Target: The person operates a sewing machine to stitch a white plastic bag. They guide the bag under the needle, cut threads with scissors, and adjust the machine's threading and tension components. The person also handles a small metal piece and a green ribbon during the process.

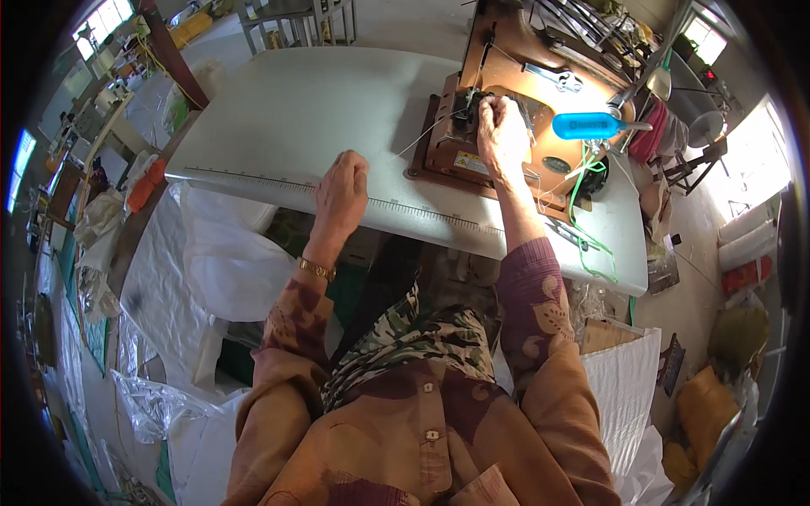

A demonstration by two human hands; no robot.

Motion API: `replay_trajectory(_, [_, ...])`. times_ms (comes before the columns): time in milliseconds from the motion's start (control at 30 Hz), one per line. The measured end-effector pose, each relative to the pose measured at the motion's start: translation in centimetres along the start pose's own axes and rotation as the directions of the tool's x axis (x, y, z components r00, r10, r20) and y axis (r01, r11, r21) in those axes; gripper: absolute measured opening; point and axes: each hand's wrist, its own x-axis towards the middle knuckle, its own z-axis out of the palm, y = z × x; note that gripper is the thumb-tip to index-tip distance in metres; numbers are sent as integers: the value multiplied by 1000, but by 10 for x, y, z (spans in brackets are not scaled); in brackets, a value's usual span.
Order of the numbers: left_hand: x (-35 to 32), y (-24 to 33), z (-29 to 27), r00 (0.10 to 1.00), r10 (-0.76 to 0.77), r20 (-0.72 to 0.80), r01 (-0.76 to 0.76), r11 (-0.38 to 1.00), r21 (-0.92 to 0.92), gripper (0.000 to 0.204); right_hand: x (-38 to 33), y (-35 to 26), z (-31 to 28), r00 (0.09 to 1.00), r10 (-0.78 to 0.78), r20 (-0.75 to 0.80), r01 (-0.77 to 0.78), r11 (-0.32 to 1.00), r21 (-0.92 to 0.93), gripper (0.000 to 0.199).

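Observation:
A brown sewing machine (548, 25) stands at the right of the pale table (321, 93). Its needle area is lit brightly. My right hand (503, 135) is over the machine's bed, fingers closed together by the dark metal parts around the needle (469, 110); what they grip is hidden. From there a thin pale thread (422, 137) stretches straight toward my left hand (342, 192). That hand is closed above the table's front edge, its fingers pinched in line with the thread. The last stretch of thread near the fingers is too faint to see.
A blue-handled lamp (585, 126) reaches in beside the machine. Green cord (575, 198) and small scissors-like metal tools (567, 234) lie at its right. A ruler strip (396, 207) follows the front edge. White sheeting (228, 253) hangs at the left.

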Motion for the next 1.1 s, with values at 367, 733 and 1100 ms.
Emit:
replay_trajectory(367, [-19,97,-23,976,36,216,140,658,-740,11,-37,-47,-46,918,-389,73,382,920,88,33])
replay_trajectory(733, [-67,114,18,953,191,234,-28,826,-563,13,-81,-8,-106,889,-389,240,411,910,-49,25])
replay_trajectory(1100, [-214,1,-63,871,-166,462,341,882,-325,19,-193,-7,-183,974,-201,101,218,956,-196,29])
